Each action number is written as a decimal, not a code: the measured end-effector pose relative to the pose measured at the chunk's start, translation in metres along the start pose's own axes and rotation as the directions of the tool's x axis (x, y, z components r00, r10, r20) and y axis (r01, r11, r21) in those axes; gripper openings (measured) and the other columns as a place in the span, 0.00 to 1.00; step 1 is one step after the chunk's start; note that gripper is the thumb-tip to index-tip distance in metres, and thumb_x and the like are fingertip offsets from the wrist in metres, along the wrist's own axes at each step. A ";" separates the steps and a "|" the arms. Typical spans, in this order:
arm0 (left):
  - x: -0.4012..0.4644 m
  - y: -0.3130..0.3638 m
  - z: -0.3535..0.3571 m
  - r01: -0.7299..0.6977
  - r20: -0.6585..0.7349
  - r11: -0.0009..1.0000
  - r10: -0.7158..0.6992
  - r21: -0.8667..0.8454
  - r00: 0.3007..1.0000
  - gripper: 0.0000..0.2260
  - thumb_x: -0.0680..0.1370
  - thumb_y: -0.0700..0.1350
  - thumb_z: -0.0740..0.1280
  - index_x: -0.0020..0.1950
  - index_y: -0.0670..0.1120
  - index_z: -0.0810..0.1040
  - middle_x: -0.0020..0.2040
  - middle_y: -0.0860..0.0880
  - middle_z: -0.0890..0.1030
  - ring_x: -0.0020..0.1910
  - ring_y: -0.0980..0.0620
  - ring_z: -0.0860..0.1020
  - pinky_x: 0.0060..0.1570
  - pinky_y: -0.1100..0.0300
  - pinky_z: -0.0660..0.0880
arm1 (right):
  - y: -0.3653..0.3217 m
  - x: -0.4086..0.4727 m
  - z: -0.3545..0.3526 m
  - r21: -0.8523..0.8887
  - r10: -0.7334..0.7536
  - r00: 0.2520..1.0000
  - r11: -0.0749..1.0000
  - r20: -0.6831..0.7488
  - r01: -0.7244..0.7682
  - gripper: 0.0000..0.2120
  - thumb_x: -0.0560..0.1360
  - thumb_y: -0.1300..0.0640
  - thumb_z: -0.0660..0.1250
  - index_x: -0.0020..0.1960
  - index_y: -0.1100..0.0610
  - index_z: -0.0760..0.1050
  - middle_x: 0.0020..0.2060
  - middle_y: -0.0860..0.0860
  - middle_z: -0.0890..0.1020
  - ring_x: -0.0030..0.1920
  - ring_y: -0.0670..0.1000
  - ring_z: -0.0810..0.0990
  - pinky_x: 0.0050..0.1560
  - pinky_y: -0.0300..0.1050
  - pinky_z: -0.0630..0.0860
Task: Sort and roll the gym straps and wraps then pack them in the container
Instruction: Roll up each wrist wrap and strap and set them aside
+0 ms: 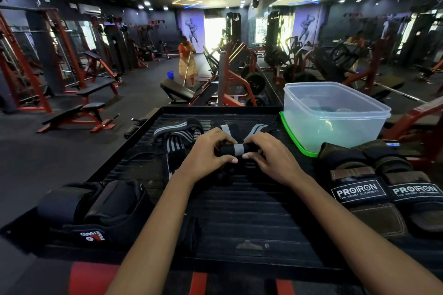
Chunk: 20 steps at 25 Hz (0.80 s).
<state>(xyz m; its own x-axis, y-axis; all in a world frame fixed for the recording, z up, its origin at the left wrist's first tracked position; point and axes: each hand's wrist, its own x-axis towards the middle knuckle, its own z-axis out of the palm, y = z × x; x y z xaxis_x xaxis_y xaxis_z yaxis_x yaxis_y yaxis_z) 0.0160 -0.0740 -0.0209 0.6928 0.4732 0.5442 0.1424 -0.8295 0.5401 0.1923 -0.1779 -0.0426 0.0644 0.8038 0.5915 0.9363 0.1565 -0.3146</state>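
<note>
Rolled wrap [232, 149], black with a grey band, sits mid-tabletop [239, 211], held at both ends: left hand [211, 153] and right hand [266, 154] curl fingers around it. Step judged: finishing the roll. Keep even tension at both ends and edges aligned so it won't telescope; fasten the tail before letting go. Loose striped wraps [177, 136] lie just behind. Clear container [335, 112] stands back right, its contents unclear.
</note>
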 end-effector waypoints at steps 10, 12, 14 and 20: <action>0.000 0.001 0.001 0.020 -0.023 1.000 -0.020 -0.009 1.000 0.13 0.67 0.45 0.78 0.51 0.48 0.83 0.46 0.53 0.82 0.47 0.60 0.78 0.48 0.72 0.71 | -0.006 -0.002 -0.003 -0.034 -0.006 1.000 0.999 0.005 0.006 0.12 0.73 0.55 0.71 0.53 0.53 0.71 0.47 0.48 0.76 0.48 0.47 0.70 0.45 0.51 0.74; 0.000 0.001 0.001 -0.008 -0.014 1.000 0.008 -0.012 1.000 0.15 0.67 0.43 0.78 0.51 0.48 0.81 0.48 0.54 0.82 0.48 0.61 0.78 0.50 0.71 0.71 | -0.006 -0.001 -0.004 -0.016 -0.005 1.000 1.000 0.002 0.005 0.11 0.74 0.55 0.70 0.53 0.53 0.72 0.47 0.47 0.76 0.49 0.47 0.70 0.46 0.50 0.73; 0.000 0.001 0.001 -0.042 -0.003 0.999 0.042 0.004 0.999 0.15 0.66 0.41 0.78 0.50 0.47 0.80 0.47 0.52 0.81 0.48 0.59 0.77 0.49 0.70 0.71 | -0.005 0.000 -0.004 -0.003 -0.016 1.000 1.000 0.008 0.016 0.10 0.75 0.55 0.69 0.54 0.54 0.72 0.47 0.47 0.76 0.49 0.47 0.70 0.48 0.48 0.72; 0.000 0.001 0.000 0.003 -0.070 0.999 0.001 0.049 0.998 0.13 0.67 0.43 0.78 0.51 0.49 0.84 0.44 0.61 0.78 0.49 0.57 0.75 0.52 0.67 0.70 | -0.006 0.000 -0.001 0.037 0.001 1.000 0.999 0.005 -0.001 0.15 0.74 0.56 0.70 0.59 0.56 0.72 0.52 0.49 0.77 0.53 0.48 0.73 0.52 0.42 0.70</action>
<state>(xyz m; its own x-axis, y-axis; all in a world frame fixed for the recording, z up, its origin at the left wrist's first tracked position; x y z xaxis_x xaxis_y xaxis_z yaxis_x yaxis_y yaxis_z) 0.0157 -0.0751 -0.0204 0.6419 0.4920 0.5881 0.1789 -0.8419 0.5090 0.1873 -0.1796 -0.0402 0.0633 0.8067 0.5875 0.9228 0.1768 -0.3422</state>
